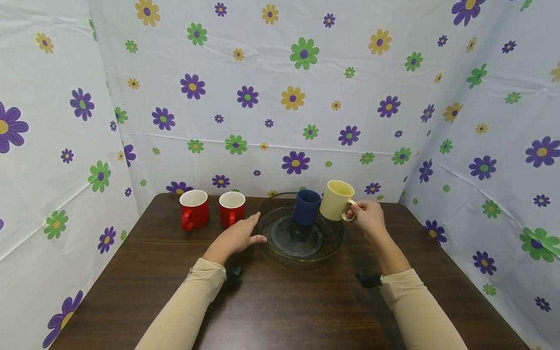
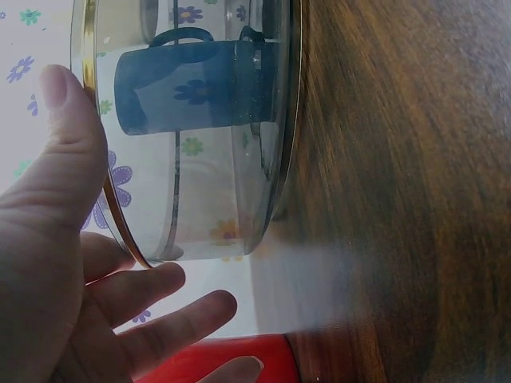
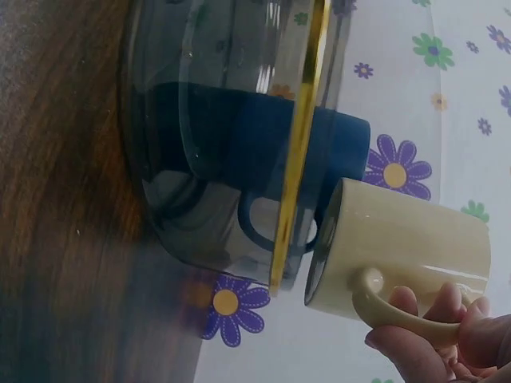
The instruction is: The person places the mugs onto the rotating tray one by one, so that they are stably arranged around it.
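A pale yellow mug [image 1: 336,201] is raised over the right side of a smoky see-through bowl [image 1: 302,263] with a gold rim. My right hand [image 1: 368,217] pinches its handle between thumb and fingers, as the right wrist view shows closely [image 3: 435,323]. Inside the bowl stands a dark blue mug [image 1: 306,208], upright, its handle showing through the wall in the right wrist view. At the bowl's left edge is my left hand [image 1: 236,237], thumb and fingers spread, fingertips right at the gold rim [image 2: 120,219] in the left wrist view.
Two red mugs with white insides, one farther left [image 1: 194,210] and one nearer the bowl [image 1: 232,210], stand at the back left of the dark wooden table [image 1: 297,306]. Behind the table hangs a flowered white cloth [image 1: 262,63], which continues along both sides.
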